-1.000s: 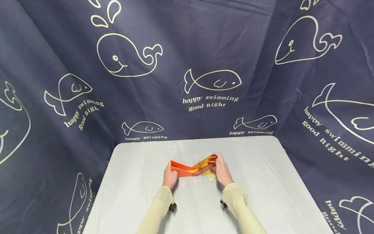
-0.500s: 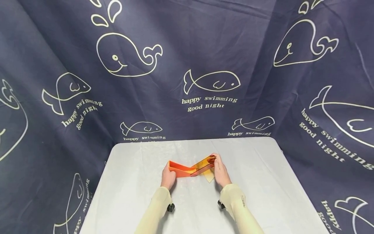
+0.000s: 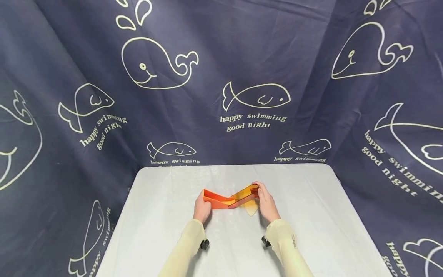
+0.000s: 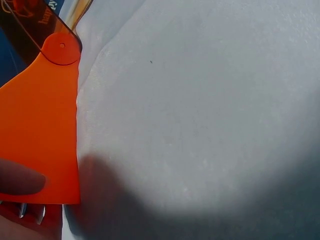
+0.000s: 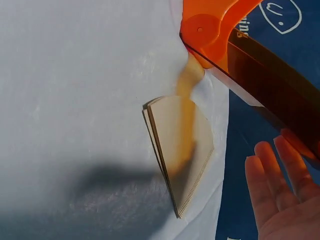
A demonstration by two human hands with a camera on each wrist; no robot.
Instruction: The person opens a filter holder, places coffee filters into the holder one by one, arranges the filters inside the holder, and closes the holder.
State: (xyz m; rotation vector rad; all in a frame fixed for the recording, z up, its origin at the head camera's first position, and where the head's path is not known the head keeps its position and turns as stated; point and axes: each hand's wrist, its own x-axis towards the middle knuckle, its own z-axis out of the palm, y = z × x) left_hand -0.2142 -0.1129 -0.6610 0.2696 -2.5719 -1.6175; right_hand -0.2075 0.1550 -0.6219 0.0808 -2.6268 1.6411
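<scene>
An orange box with a hinged, see-through brown lid, which looks like a coffee filter holder, lies swung open near the middle of the table. My left hand grips its left end, with the thumb pressed on the side wall and the fingers underneath. At the right, my right hand has straight fingers against the end of the brown lid. Through the lid one fingertip shows reddish. Beneath the lid, a thin stack of cream cone coffee filters lies on the table.
A white cloth covers the table. Dark blue curtains with whale and fish drawings stand close behind it and along both sides. Each wrist carries a small black device.
The head view shifts slightly. My right hand's fingers now overlap less of the lid's end, while the left hand keeps its grip and the box stays in place.
</scene>
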